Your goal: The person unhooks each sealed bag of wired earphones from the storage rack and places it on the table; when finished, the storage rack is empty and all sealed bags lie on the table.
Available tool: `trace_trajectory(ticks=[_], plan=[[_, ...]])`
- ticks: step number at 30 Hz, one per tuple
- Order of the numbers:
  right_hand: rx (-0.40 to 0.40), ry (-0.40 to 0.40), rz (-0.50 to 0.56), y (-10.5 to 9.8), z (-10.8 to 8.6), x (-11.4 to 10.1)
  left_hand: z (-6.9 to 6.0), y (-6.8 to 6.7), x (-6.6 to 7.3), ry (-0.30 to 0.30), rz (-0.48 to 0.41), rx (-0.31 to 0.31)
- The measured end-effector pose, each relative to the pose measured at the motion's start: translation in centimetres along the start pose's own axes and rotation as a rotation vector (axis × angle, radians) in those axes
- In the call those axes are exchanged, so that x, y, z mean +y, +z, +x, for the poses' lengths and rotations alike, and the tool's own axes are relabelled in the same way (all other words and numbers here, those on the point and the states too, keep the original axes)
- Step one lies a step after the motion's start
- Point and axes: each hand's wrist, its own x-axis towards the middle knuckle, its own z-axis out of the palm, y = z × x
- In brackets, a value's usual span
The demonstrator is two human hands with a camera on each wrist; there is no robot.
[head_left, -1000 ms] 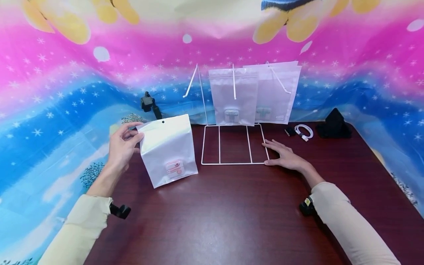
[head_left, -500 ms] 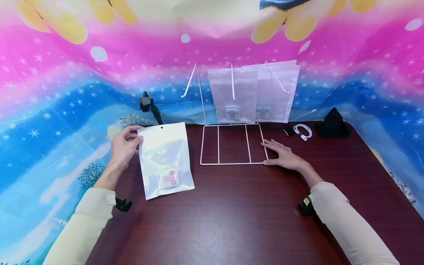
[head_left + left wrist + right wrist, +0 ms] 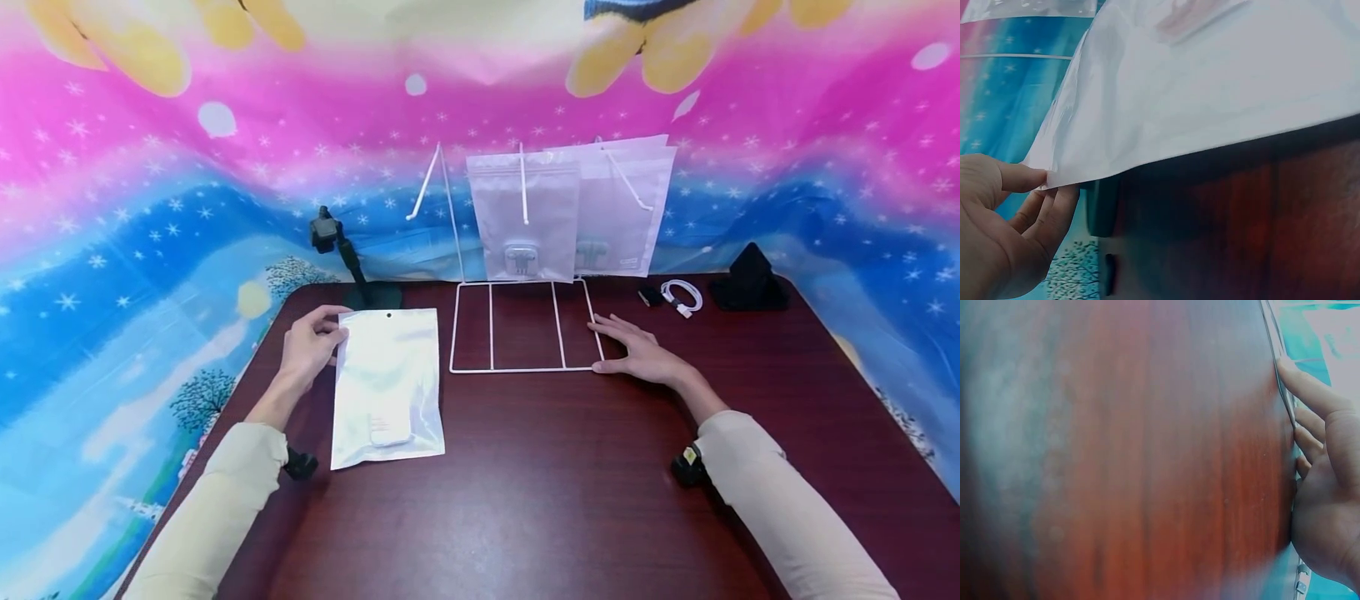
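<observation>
My left hand [image 3: 309, 346] pinches the top left corner of a white plastic pouch [image 3: 386, 375], which has a small hang hole near its top edge. Through the glare, the pouch's lower part shows a boxed item, its details washed out. In the left wrist view, thumb and fingers meet at the pouch's corner [image 3: 1104, 144]. To the right stands a white wire display rack [image 3: 522, 368] with hooks. Two similar pouches, one with boxed earphones [image 3: 521, 258], hang on its middle and right hooks. My right hand [image 3: 641, 352] rests with extended fingers against the rack base's right side.
A black stand [image 3: 367, 293] is behind the held pouch. Right of the rack lie a small black item [image 3: 650, 297] and a coiled white cable [image 3: 682, 297], then a black holder [image 3: 750, 283]. A printed cloth backdrop [image 3: 480, 92] surrounds the dark wooden table [image 3: 525, 492].
My left hand has moved right and toward me with the pouch, which has gone from bent and tilted to flatter and straighter. The right hand stays on the rack base.
</observation>
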Motion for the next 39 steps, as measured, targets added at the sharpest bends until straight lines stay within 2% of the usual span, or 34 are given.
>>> trace_trajectory(ticks=[6, 17, 26, 31, 39], plan=[[0.000, -0.004, -0.005, 0.0, 0.2, -0.1, 0.2, 1.0, -1.0, 0.006, 0.013, -0.035], [0.019, -0.036, 0.001, 0.2, 0.2, 0.2, 0.7, 2.0, -2.2, -0.031, 0.027, -0.092], [0.001, -0.001, -0.015, 0.0, 0.1, -0.1, 0.6, 2.4, -2.7, -0.057, 0.017, -0.160], [0.001, 0.002, -0.024, 0.0, 0.1, 0.1, 0.8, 2.3, -2.7, -0.041, 0.000, -0.167], [0.016, -0.016, -0.010, 0.2, 0.1, 0.5, 1.0, 1.8, -2.3, 0.011, -0.012, -0.120]])
